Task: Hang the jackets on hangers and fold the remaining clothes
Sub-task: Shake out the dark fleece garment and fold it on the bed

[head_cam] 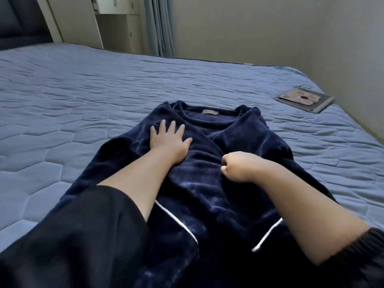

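The left hand (168, 142) lies flat with fingers spread on the chest of the navy fleece garment (207, 194), just below its collar. To the right, at the frame's centre, the right hand (239, 166) is clenched, its curled fingers digging into the fleece at the edge of the overlapping front flap. The garment lies face up along the lower middle of the frame, collar toward the top, on a blue quilted mattress (62, 90). A dark headboard (18, 19) fills the upper left, then a white cabinet (118, 28), a grey-blue curtain (159, 26) and a plain wall (270, 28). A flat case (305, 99) rests on the mattress at the right edge, well apart from the garment. In view: 1 garment, 2 hands, 1 case, 2 lines of white piping (176, 221).
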A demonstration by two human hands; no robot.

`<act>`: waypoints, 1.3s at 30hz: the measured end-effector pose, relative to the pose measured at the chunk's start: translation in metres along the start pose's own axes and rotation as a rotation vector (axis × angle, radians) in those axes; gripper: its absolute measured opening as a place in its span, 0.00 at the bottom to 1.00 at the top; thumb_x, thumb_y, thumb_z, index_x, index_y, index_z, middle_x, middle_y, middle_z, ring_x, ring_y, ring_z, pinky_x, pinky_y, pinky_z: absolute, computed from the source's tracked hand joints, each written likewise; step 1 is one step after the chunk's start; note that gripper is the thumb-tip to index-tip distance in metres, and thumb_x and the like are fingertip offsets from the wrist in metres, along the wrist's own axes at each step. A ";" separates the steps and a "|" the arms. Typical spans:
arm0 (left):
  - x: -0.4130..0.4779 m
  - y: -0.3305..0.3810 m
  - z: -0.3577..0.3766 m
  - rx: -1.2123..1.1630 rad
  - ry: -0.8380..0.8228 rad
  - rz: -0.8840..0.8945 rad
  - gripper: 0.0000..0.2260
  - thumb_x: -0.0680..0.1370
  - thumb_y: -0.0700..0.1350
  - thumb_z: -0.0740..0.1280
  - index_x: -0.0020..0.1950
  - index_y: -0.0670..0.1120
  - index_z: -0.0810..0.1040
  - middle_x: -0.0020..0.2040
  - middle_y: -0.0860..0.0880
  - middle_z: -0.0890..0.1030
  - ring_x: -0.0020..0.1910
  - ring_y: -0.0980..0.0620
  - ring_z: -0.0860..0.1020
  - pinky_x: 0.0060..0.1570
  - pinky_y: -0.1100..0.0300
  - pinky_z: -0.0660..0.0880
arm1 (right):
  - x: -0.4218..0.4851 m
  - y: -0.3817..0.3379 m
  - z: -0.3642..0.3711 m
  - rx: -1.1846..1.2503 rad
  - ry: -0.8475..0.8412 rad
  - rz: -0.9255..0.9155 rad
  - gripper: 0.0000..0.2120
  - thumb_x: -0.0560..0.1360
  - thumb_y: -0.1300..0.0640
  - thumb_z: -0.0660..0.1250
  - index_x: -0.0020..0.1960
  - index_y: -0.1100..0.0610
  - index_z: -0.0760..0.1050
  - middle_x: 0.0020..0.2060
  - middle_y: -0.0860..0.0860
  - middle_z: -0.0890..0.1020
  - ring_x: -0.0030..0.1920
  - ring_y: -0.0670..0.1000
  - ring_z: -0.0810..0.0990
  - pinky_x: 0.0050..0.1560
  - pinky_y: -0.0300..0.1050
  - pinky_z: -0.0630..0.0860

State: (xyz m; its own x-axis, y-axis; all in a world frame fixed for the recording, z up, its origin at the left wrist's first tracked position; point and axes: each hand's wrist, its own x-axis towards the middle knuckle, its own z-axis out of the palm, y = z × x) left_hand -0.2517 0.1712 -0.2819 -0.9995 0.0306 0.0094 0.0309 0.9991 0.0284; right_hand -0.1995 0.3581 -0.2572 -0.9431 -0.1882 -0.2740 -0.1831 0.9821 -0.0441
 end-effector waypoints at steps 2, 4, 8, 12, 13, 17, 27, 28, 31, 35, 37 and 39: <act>0.001 -0.008 0.023 -0.014 0.013 0.010 0.27 0.81 0.61 0.45 0.78 0.54 0.45 0.79 0.50 0.45 0.77 0.45 0.41 0.73 0.41 0.42 | 0.015 -0.001 -0.004 -0.024 -0.006 -0.013 0.12 0.76 0.55 0.57 0.54 0.55 0.76 0.52 0.52 0.80 0.49 0.55 0.77 0.48 0.45 0.73; -0.001 -0.010 0.041 -0.022 0.091 0.016 0.27 0.80 0.60 0.46 0.78 0.54 0.46 0.79 0.50 0.47 0.77 0.45 0.43 0.73 0.42 0.44 | 0.031 -0.004 -0.008 -0.060 -0.016 -0.025 0.09 0.74 0.58 0.59 0.49 0.56 0.76 0.47 0.51 0.80 0.43 0.54 0.76 0.45 0.44 0.72; 0.005 -0.013 0.052 -0.062 0.184 0.025 0.28 0.80 0.60 0.48 0.78 0.54 0.49 0.79 0.49 0.50 0.77 0.46 0.46 0.72 0.42 0.46 | 0.066 -0.007 -0.018 -0.006 0.178 0.029 0.04 0.72 0.55 0.59 0.40 0.52 0.72 0.40 0.49 0.76 0.38 0.53 0.73 0.39 0.44 0.67; 0.006 -0.012 0.056 -0.078 0.223 0.028 0.28 0.79 0.59 0.48 0.78 0.54 0.51 0.79 0.49 0.52 0.77 0.46 0.46 0.72 0.42 0.46 | 0.112 0.004 -0.030 0.076 0.527 0.024 0.09 0.77 0.57 0.57 0.54 0.57 0.73 0.54 0.56 0.78 0.52 0.58 0.74 0.44 0.46 0.66; 0.005 -0.012 0.055 -0.083 0.230 0.029 0.28 0.79 0.59 0.48 0.78 0.54 0.51 0.79 0.49 0.52 0.77 0.46 0.46 0.72 0.42 0.46 | 0.125 0.006 -0.032 0.086 0.553 0.011 0.12 0.78 0.57 0.56 0.58 0.59 0.72 0.57 0.57 0.76 0.57 0.58 0.73 0.48 0.47 0.67; 0.005 -0.011 0.054 -0.091 0.238 0.029 0.28 0.79 0.59 0.49 0.78 0.53 0.51 0.79 0.49 0.52 0.77 0.45 0.46 0.72 0.42 0.46 | 0.171 0.012 -0.031 0.124 0.486 0.055 0.17 0.80 0.57 0.54 0.67 0.61 0.66 0.67 0.58 0.69 0.67 0.59 0.65 0.64 0.53 0.65; 0.007 -0.010 0.057 -0.127 0.252 0.037 0.29 0.78 0.59 0.50 0.78 0.52 0.52 0.79 0.47 0.52 0.77 0.45 0.46 0.72 0.42 0.44 | 0.240 0.012 -0.019 0.061 0.357 0.087 0.34 0.74 0.53 0.61 0.76 0.56 0.52 0.77 0.53 0.51 0.77 0.56 0.46 0.75 0.58 0.42; 0.008 -0.009 0.057 -0.133 0.252 0.039 0.29 0.78 0.59 0.50 0.78 0.52 0.52 0.79 0.47 0.52 0.77 0.45 0.46 0.72 0.42 0.43 | 0.243 0.011 -0.018 0.084 0.347 0.089 0.35 0.73 0.55 0.61 0.77 0.55 0.51 0.77 0.53 0.52 0.77 0.56 0.45 0.75 0.59 0.41; 0.006 -0.009 0.058 -0.141 0.254 0.039 0.29 0.78 0.59 0.50 0.78 0.52 0.52 0.79 0.47 0.52 0.77 0.45 0.45 0.72 0.42 0.43 | 0.249 0.007 -0.020 0.138 0.346 0.137 0.34 0.71 0.58 0.60 0.75 0.56 0.54 0.74 0.54 0.61 0.76 0.57 0.51 0.74 0.61 0.41; 0.009 -0.009 0.061 -0.167 0.267 0.029 0.29 0.78 0.58 0.51 0.78 0.52 0.54 0.78 0.47 0.53 0.77 0.44 0.46 0.72 0.42 0.42 | 0.240 -0.001 -0.032 -0.184 0.547 0.146 0.20 0.76 0.56 0.62 0.66 0.60 0.67 0.63 0.58 0.74 0.68 0.60 0.65 0.72 0.60 0.52; 0.009 -0.008 0.060 -0.168 0.257 0.029 0.28 0.78 0.58 0.51 0.78 0.52 0.54 0.78 0.47 0.53 0.77 0.44 0.46 0.72 0.42 0.43 | 0.226 -0.006 -0.043 -0.284 0.629 0.107 0.14 0.77 0.57 0.62 0.60 0.62 0.72 0.57 0.60 0.77 0.63 0.60 0.71 0.69 0.57 0.57; 0.008 -0.007 0.058 -0.162 0.261 0.035 0.28 0.78 0.57 0.52 0.77 0.51 0.55 0.78 0.46 0.53 0.77 0.44 0.47 0.72 0.42 0.44 | 0.206 -0.010 -0.056 -0.275 0.684 0.058 0.11 0.75 0.61 0.62 0.56 0.62 0.73 0.53 0.61 0.79 0.57 0.60 0.75 0.65 0.53 0.62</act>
State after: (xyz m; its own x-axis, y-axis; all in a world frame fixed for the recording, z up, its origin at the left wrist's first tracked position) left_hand -0.2599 0.1660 -0.3405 -0.9626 0.0353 0.2686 0.0867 0.9795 0.1820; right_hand -0.4075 0.3090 -0.2596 -0.8989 -0.1877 0.3959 -0.1059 0.9698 0.2195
